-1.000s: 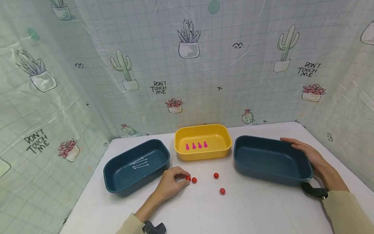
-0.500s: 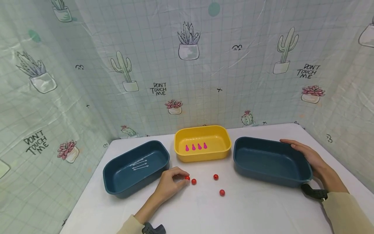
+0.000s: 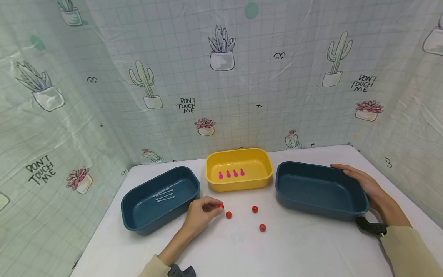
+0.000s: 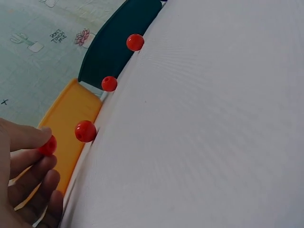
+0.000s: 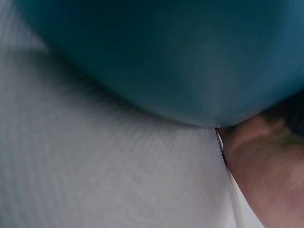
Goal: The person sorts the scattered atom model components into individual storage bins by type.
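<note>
In the head view my left hand (image 3: 200, 214) pinches a red bead (image 3: 220, 206) between thumb and fingertips, just in front of the yellow bin. The left wrist view shows this held bead (image 4: 48, 146) at the thumb tip, the other fingers loosely curled below. Beside it on the white table lies a second red bead (image 3: 229, 214), with a third bead (image 3: 255, 209) and another bead (image 3: 262, 227) farther right. My right hand (image 3: 368, 188) rests against the right end of a dark blue bin (image 3: 322, 211), fingers extended along its outside. In the right wrist view the bin's wall hides most of that hand.
A yellow bin (image 3: 242, 186) at the back centre holds several pink pear-shaped pieces (image 3: 228, 174). At the left, another dark blue bin (image 3: 162, 215) contains several thin pale rods (image 3: 165, 194). A patterned curtain (image 3: 221, 96) hangs behind and beside the table.
The pinched red bead has shifted slightly away from the bead beside it, toward the yellow bin, as my left hand moved a little. My right hand stays at the blue bin.
</note>
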A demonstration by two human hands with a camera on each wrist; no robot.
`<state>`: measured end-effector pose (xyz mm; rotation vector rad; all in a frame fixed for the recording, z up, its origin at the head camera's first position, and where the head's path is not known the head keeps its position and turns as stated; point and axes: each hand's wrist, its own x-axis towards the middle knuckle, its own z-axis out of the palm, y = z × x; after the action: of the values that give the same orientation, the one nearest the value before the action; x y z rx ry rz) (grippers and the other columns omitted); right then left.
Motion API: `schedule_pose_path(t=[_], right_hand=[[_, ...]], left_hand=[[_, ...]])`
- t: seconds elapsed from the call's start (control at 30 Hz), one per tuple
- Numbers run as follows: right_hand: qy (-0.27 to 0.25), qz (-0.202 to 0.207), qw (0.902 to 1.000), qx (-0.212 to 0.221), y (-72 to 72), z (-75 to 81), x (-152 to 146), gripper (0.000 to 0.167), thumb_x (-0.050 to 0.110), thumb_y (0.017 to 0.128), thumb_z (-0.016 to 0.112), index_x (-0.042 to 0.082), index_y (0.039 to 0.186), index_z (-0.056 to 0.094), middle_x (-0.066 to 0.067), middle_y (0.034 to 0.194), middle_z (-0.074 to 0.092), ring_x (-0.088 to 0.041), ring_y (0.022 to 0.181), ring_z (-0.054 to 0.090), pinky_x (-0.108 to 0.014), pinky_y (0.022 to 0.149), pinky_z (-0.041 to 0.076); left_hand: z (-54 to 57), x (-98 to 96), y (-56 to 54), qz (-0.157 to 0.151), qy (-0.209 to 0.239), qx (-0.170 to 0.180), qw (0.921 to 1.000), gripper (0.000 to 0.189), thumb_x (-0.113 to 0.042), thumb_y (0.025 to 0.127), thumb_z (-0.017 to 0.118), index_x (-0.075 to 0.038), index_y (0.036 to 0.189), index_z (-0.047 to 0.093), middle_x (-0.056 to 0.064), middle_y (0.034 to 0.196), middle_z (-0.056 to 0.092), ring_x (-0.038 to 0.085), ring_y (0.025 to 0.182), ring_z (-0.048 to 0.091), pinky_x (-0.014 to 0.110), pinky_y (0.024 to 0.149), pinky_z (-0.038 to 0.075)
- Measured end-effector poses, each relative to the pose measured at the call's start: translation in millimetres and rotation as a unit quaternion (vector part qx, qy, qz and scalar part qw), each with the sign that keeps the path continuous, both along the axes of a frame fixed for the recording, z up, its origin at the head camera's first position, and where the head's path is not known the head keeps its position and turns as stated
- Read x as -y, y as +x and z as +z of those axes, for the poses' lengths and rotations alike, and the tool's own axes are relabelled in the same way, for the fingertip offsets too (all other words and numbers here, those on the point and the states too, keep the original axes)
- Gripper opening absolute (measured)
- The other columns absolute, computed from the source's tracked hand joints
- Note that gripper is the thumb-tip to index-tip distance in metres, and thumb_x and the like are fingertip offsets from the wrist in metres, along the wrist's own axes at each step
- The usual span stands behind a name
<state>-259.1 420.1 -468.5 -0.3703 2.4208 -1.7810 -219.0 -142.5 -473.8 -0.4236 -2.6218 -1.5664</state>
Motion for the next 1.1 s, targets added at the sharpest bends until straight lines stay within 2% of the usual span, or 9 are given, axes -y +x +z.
schedule_pose_path(t=[0.27,0.53,0.77,0.93,1.1], right_hand=[[-0.009,0.001,0.9998,0.015,1.1,-0.4,0,0.054,0.036,0.114,0.029,0.012,0.162,0.033,0.040,0.137,0.049,0.024,0.119,0.047,-0.008,0.087,0.042],[-0.009,-0.004,0.9998,0.018,0.3,-1.0,1,0.054,0.037,0.114,0.030,0.012,0.162,0.033,0.040,0.137,0.049,0.024,0.119,0.047,-0.009,0.087,0.042],[-0.003,-0.008,0.9999,0.015,0.8,1.4,0,0.055,0.039,0.114,0.029,0.013,0.162,0.033,0.039,0.137,0.046,0.024,0.118,0.046,-0.009,0.086,0.042],[-0.011,-0.005,0.9996,0.027,-0.9,0.2,0,0.056,0.039,0.114,0.030,0.012,0.163,0.031,0.040,0.136,0.048,0.023,0.118,0.048,-0.009,0.086,0.045],[-0.001,-0.011,0.9995,0.029,-1.4,0.9,0,0.057,0.041,0.113,0.030,0.013,0.163,0.032,0.040,0.135,0.047,0.024,0.117,0.047,-0.009,0.086,0.045]], left_hand=[[10.8,-8.6,0.7,-0.009,0.004,0.016,0.9998,0.021,-0.027,0.089,0.082,-0.017,0.107,0.081,-0.005,0.096,0.079,0.010,0.090,0.067,0.019,0.081,0.056],[24.9,-25.7,-7.2,-0.035,0.038,0.063,0.9966,0.027,-0.030,0.092,0.079,-0.014,0.113,0.078,0.001,0.102,0.079,0.017,0.095,0.069,0.018,0.082,0.056],[37.9,-45.1,-20.0,-0.045,0.049,0.043,0.9968,0.026,-0.028,0.092,0.079,-0.012,0.113,0.079,0.005,0.103,0.079,0.016,0.094,0.068,0.019,0.083,0.055],[46.1,-57.0,-25.4,-0.058,0.058,0.041,0.9958,0.022,-0.025,0.093,0.079,-0.013,0.111,0.078,0.006,0.104,0.079,0.015,0.093,0.067,0.018,0.081,0.056],[56.6,-69.5,-31.7,-0.063,0.038,0.026,0.9970,0.022,-0.028,0.093,0.078,-0.016,0.112,0.078,0.003,0.103,0.077,0.015,0.093,0.067,0.018,0.081,0.056]])
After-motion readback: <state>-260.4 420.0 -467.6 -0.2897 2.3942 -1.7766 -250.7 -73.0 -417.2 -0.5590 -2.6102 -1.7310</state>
